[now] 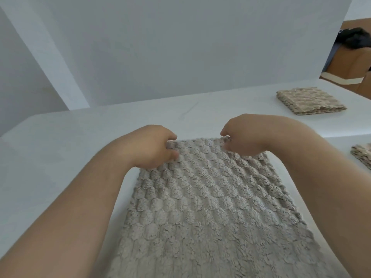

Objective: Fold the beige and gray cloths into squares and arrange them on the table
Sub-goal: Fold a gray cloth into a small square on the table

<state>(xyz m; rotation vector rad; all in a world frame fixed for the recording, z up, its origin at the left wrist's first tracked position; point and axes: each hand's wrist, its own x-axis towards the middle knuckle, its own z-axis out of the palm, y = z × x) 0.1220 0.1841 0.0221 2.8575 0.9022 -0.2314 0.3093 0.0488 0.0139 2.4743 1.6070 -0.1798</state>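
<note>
A fluffy gray cloth (210, 207) with a scale-like texture lies spread on the white table (70, 141), running from the near edge of the view to the middle. My left hand (154, 147) pinches its far left corner. My right hand (243, 135) pinches its far right corner. Both corners sit at or just above the table top. A beige cloth (309, 101), folded into a square, lies at the far right of the table. Part of another folded beige cloth (363, 157) shows at the right edge of the view.
White walls (180, 47) stand right behind the table. At the upper right, past the table's end, are a brown cardboard-like surface (345, 65) and a dark object (353, 39). The table's left edge runs diagonally at the lower left.
</note>
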